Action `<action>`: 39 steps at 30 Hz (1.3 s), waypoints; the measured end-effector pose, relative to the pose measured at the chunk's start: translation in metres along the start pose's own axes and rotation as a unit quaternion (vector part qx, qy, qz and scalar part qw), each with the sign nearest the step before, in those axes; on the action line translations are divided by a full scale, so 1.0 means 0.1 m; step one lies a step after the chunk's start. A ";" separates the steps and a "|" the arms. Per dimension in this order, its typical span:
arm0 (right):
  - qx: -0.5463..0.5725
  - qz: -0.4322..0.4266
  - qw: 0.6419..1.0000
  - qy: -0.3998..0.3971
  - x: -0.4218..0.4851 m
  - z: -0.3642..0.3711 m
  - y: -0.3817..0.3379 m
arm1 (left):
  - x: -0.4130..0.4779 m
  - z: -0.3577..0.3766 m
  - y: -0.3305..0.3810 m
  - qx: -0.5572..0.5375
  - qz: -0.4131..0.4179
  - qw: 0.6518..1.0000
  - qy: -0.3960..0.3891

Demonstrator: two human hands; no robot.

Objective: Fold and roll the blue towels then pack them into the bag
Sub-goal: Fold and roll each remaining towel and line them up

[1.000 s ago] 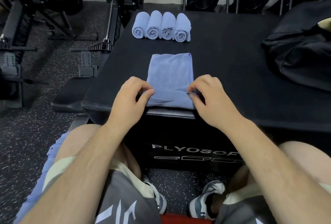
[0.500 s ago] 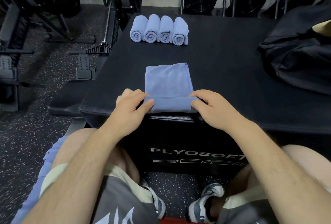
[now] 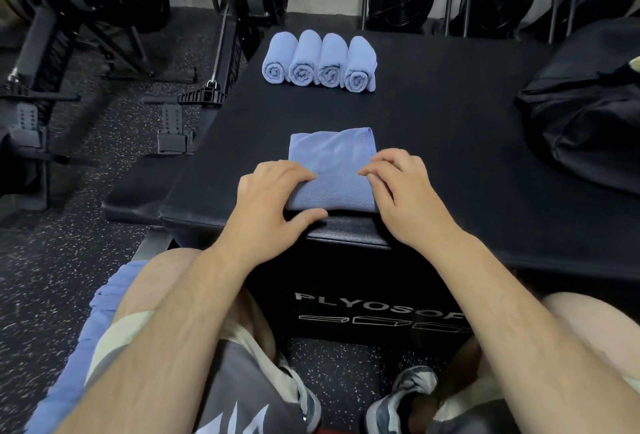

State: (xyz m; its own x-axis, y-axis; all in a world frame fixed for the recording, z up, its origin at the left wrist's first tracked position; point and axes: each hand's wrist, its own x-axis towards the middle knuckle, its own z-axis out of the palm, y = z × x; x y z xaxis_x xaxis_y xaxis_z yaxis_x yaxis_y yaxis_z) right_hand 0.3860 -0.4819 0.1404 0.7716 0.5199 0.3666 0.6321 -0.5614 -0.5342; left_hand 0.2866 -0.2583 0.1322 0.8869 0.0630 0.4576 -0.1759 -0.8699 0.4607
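Left hand [image 3: 268, 196] and right hand [image 3: 407, 191], fingers curled, grip the ends of a soft blue microfibre towel [image 3: 332, 170] at the near edge of the matte black plyo box [image 3: 450, 163], the started roll between them. Roll is fatter and further up the box than a second ago; less flat cloth ahead. Beyond: four rolled towels [image 3: 320, 62] in a row; black fabric bag [image 3: 585, 114] far right.
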 end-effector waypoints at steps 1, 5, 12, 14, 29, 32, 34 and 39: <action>-0.006 -0.024 0.999 0.024 -0.01 -0.01 -0.01 | 0.01 0.01 -0.04 0.016 0.002 1.000 -0.006; -0.080 -0.090 0.993 0.006 0.00 -0.09 -0.03 | 0.18 0.02 -0.11 0.046 -0.020 0.998 -0.029; -0.072 -0.054 0.994 -0.061 0.31 -0.06 0.07 | 0.25 0.04 0.10 0.139 0.098 0.985 -0.018; -0.065 -0.034 0.995 -0.071 0.40 -0.03 0.07 | 0.32 0.09 0.08 0.137 0.076 0.988 -0.011; -0.180 -0.063 0.977 -0.095 0.99 0.03 0.03 | 0.84 0.21 -0.02 0.185 0.045 0.981 -0.038; -0.202 -0.093 0.973 -0.069 1.01 0.06 -0.05 | 0.97 0.22 -0.22 0.174 0.018 0.983 -0.059; -0.221 -0.066 0.961 -0.150 0.98 0.12 -0.08 | 1.08 0.25 -0.29 0.159 0.009 0.985 -0.072; -0.206 0.009 0.953 -0.224 1.24 0.24 -0.06 | 1.25 0.28 -0.31 0.138 -0.039 0.980 -0.137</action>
State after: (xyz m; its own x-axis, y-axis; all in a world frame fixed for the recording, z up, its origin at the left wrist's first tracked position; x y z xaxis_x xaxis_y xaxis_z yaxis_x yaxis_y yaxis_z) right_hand 0.4759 -0.3990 0.1707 0.7329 0.6785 -0.0509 0.6647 -0.7299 -0.1593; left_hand 0.4155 -0.2370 0.1535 0.9811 0.0344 0.1903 -0.0137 -0.9692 0.2460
